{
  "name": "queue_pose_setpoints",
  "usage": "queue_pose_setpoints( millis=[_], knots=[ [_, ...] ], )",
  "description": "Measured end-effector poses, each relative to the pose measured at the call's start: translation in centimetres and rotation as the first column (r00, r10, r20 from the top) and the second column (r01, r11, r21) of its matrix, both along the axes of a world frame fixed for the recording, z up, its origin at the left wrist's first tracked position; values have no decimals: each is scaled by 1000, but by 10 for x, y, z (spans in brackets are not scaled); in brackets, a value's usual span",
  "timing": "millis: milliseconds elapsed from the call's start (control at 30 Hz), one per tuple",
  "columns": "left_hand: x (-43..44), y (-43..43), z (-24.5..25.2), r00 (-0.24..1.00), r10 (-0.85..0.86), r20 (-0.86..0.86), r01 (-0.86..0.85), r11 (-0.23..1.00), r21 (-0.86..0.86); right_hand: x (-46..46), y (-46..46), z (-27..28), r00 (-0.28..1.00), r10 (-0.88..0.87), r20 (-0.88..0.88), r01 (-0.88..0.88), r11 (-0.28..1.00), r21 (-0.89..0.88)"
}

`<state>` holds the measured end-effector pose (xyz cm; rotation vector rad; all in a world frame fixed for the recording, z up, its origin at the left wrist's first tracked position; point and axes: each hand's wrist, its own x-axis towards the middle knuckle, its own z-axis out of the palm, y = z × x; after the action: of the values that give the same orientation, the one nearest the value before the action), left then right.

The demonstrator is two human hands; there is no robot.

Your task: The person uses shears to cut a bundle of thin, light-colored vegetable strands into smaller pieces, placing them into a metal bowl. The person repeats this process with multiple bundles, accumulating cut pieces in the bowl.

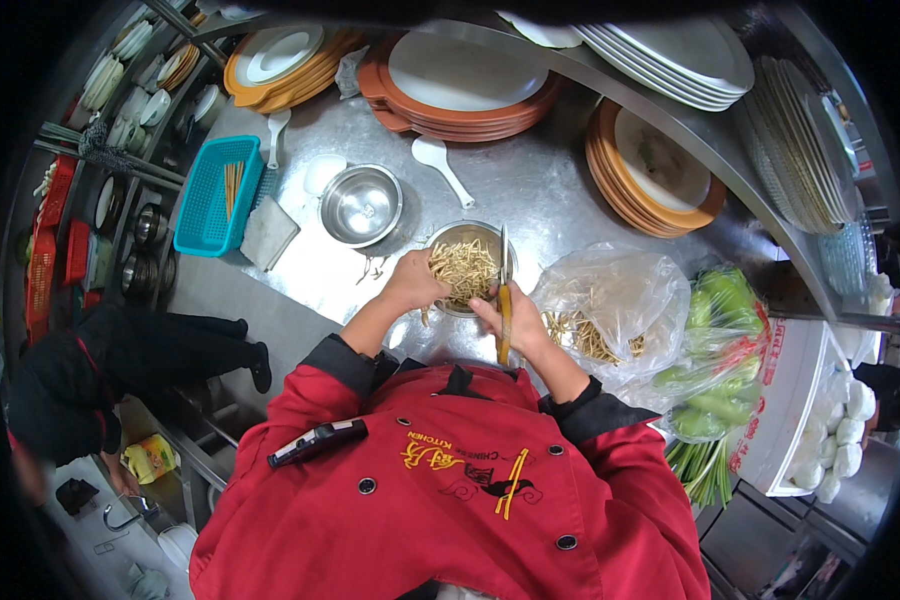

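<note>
A steel bowl (465,307) stands before me on the metal worktop, with thin, pale brown dried stems (461,270) heaped in and above it. My left hand (414,281) is at the bowl's left side, gripping a bunch of these stems; its fingertips are partly hidden among them. Over the bowl's right side, my right hand (519,319) holds a yellow-handled cutting tool (505,300). Its blade points away from me; seen edge-on, it could be scissors or a knife. To the right, a clear plastic bag (622,292) holds more dried stems (589,337).
An empty steel bowl (361,206), a white spoon (444,166), a folded cloth (270,234) and a teal basket (217,195) lie beyond. Stacked plates (465,75) line the back. Bagged green vegetables (720,345) sit right. At left, a person (120,375) works by a sink.
</note>
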<state>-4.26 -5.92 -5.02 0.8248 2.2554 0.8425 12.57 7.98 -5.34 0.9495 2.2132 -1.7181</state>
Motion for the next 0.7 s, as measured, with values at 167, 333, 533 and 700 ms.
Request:
queue_pose_setpoints(
  millis=[167, 333, 533, 700],
  knots=[
    [22, 3, 10, 939, 6, 343, -73, 981, 181, -31, -15, -7, 899, -196, -391, 98, 962, -256],
    [32, 13, 22, 988, -139, -60, 129, 981, -146, -45, -22, -6, 922, -193, -336, 168, 980, -103],
    [32, 11, 29, 997, -70, 13, 71, 993, -91, -48, -21, -20, 850, -346, -398, 292, 937, -191],
    [38, 0, 26, 997, -15, 80, 2, 987, 158, -48, -19, -26, 748, -508, -427, 374, 855, -360]
  ],
)
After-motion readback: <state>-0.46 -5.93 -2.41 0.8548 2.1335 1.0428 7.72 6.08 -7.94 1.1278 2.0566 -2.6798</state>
